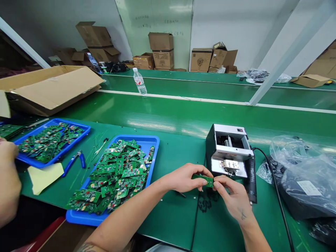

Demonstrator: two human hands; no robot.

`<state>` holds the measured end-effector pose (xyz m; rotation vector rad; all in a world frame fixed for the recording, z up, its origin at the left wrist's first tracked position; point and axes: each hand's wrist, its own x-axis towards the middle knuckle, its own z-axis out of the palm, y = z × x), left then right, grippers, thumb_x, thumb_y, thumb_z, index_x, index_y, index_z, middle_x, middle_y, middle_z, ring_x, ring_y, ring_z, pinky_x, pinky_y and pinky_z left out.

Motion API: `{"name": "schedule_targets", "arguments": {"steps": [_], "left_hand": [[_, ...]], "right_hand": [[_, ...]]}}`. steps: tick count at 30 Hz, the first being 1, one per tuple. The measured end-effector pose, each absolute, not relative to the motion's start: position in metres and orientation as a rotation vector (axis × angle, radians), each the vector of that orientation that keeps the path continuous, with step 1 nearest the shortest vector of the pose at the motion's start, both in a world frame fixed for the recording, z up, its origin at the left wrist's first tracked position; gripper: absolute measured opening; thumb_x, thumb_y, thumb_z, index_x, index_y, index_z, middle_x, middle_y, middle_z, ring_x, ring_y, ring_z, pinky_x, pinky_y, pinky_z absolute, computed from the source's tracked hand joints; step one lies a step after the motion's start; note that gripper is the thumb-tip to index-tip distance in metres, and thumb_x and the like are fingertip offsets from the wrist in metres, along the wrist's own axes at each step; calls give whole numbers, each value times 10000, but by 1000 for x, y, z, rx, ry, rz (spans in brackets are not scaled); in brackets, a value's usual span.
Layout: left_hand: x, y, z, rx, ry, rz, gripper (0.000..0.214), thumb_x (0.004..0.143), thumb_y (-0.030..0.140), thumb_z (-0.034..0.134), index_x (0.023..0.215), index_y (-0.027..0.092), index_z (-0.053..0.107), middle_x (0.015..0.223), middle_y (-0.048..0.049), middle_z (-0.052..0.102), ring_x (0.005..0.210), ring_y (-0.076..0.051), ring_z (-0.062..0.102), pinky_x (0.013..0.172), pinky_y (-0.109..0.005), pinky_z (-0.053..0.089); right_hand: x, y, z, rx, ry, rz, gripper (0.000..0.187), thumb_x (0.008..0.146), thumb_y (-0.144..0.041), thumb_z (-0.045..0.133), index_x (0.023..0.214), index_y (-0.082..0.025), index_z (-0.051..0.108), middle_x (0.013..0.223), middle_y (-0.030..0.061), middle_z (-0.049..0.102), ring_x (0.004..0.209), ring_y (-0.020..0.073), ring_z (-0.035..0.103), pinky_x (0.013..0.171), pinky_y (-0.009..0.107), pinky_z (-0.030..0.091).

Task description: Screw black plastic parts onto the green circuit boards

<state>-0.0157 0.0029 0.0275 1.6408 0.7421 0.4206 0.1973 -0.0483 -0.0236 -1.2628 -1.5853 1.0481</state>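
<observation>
My left hand (190, 177) grips a small green circuit board (209, 181) between thumb and fingers, just in front of a silver-and-black bench machine (232, 150). At the board's right end, the thumb and fingers of my right hand (232, 196) are pinched together; what lies between them is too small or hidden to make out. Below the board, small black parts (204, 204) are scattered on the green bench mat. To the left stands a blue tray (154, 147) heaped with populated circuit boards (123, 171).
Another person's hand (9, 182) is at the far left, near a second blue tray (88, 128) of boards. Blue-handled pliers (73, 162) and yellow paper (44, 176) lie between. A cable (275, 189) and plastic-bagged goods (307, 178) sit right. A water bottle (140, 82) stands behind.
</observation>
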Motion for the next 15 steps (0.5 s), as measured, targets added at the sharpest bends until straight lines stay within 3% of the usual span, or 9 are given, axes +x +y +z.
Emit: {"name": "schedule_targets", "arguments": {"steps": [7,15], "left_hand": [[-15,3,26,1573,709,442,236,872,261,535,1061,159,634,916,-39,659,677,-100,597,680,-225,474],[-12,0,24,1617,832,504,204,850,242,534,1009,170,639,897,-24,656,674,-102,591,687,-228,468]], "right_hand": [[195,-51,-29,-1167,-1532,1098,172,871,-330,583,820,-199,683,861,76,664,694,172,616,639,285,515],[181,-50,-24,-1251,-1458,1044,235,870,-395,574,776,-198,660,682,32,607,587,152,580,548,261,478]]}}
